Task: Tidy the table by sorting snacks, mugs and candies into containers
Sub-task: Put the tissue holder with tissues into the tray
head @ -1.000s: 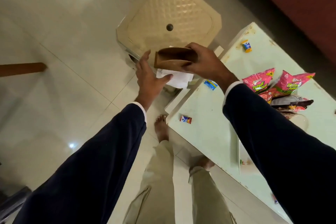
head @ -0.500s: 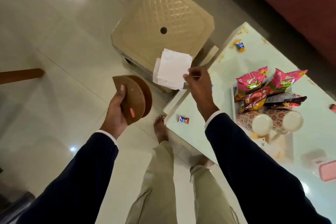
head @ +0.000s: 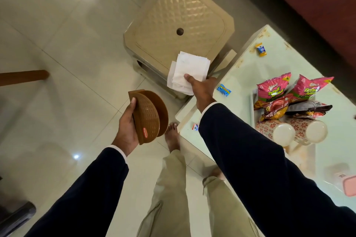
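My left hand (head: 127, 127) grips a brown plastic napkin holder (head: 149, 116) over the floor, left of the table. My right hand (head: 201, 88) pinches a stack of white paper napkins (head: 189, 70) above the near edge of a beige stool. On the pale green table (head: 240, 90), pink and red snack packets (head: 289, 92) lie in a white tray (head: 252, 102), with two floral mugs (head: 292, 131) on their sides beside them. Loose candies lie on the table: a blue one (head: 223, 90), a yellow-blue one (head: 261, 49) and a small one (head: 195, 126) by my right sleeve.
A beige plastic stool (head: 179, 23) stands on the tiled floor beyond the table corner. A pink container (head: 349, 186) sits at the right edge. My bare feet (head: 172, 136) stand next to the table. A wooden leg (head: 23, 77) juts in at the left.
The holder passed from my right hand to my left and came off the napkins. My right hand now holds the napkins alone and has shifted slightly; the left hand holds the holder lower and more upright.
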`<action>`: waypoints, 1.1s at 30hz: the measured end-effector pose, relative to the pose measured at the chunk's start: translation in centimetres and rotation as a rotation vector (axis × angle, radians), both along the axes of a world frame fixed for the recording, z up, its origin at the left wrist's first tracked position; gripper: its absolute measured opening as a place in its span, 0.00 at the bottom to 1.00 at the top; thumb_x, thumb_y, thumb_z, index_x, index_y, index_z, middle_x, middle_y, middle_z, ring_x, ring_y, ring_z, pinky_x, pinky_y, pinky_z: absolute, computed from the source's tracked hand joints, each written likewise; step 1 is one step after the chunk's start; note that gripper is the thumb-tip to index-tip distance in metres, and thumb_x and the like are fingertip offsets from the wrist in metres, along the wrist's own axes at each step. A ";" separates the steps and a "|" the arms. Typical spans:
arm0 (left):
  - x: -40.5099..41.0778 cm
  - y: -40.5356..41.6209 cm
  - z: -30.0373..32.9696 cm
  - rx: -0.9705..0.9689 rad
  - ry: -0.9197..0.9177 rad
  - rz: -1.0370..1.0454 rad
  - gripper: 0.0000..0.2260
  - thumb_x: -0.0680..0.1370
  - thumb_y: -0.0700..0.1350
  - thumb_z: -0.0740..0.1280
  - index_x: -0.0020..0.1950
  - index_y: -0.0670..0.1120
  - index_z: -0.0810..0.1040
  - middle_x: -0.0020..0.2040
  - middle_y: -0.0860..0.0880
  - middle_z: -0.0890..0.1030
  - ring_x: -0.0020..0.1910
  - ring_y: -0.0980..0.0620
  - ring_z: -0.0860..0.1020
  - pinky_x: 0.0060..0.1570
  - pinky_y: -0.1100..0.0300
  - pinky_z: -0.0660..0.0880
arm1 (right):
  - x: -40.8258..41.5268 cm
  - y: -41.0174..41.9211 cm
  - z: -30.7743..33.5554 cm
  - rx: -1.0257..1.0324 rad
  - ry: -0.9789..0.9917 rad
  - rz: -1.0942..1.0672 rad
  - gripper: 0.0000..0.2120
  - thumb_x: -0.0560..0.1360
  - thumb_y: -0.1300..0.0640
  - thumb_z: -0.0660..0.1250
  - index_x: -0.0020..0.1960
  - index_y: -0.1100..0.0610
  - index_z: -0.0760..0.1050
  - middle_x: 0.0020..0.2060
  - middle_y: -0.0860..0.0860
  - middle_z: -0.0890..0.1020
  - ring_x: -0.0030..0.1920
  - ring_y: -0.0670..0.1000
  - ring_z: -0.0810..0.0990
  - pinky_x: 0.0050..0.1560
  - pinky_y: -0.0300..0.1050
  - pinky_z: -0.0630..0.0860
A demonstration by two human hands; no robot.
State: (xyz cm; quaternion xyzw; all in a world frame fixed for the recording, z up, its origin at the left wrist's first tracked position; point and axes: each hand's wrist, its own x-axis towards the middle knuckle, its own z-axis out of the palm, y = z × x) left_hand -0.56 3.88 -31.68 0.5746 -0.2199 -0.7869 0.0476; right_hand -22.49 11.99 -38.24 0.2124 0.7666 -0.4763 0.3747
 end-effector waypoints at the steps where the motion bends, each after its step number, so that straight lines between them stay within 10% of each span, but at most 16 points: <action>1: -0.2 0.0 -0.1 -0.004 0.013 -0.010 0.21 0.80 0.63 0.62 0.63 0.52 0.81 0.56 0.46 0.86 0.53 0.46 0.86 0.44 0.50 0.83 | -0.1 0.2 0.0 -0.003 0.007 0.007 0.37 0.65 0.52 0.82 0.65 0.57 0.65 0.61 0.52 0.76 0.58 0.53 0.78 0.56 0.47 0.79; 6: -0.7 0.1 -0.5 0.002 0.033 -0.063 0.27 0.79 0.66 0.61 0.72 0.51 0.75 0.61 0.45 0.84 0.56 0.44 0.85 0.48 0.48 0.82 | -0.4 1.7 0.0 -0.070 0.025 0.008 0.31 0.69 0.55 0.80 0.66 0.55 0.68 0.54 0.47 0.77 0.50 0.45 0.77 0.39 0.33 0.75; 14: -2.6 0.9 -0.2 0.072 0.037 -0.128 0.28 0.82 0.65 0.55 0.75 0.50 0.71 0.70 0.41 0.77 0.70 0.36 0.74 0.71 0.34 0.68 | -1.6 6.1 2.0 -0.271 -0.196 -0.062 0.24 0.75 0.61 0.74 0.69 0.57 0.72 0.62 0.56 0.81 0.63 0.58 0.80 0.59 0.56 0.81; 25: -8.4 6.1 0.9 0.184 0.089 -0.405 0.32 0.74 0.71 0.63 0.69 0.52 0.79 0.66 0.43 0.81 0.64 0.38 0.80 0.61 0.37 0.77 | -3.8 17.1 7.9 -0.451 -0.188 0.136 0.14 0.79 0.62 0.69 0.63 0.55 0.78 0.60 0.54 0.84 0.60 0.57 0.83 0.54 0.55 0.82; 33: -13.5 14.2 3.0 0.222 0.271 -0.386 0.32 0.81 0.66 0.56 0.74 0.44 0.74 0.73 0.42 0.76 0.68 0.43 0.77 0.66 0.47 0.76 | -5.7 26.6 10.8 -0.138 0.149 0.363 0.13 0.76 0.66 0.70 0.59 0.58 0.79 0.54 0.57 0.85 0.51 0.52 0.84 0.56 0.54 0.82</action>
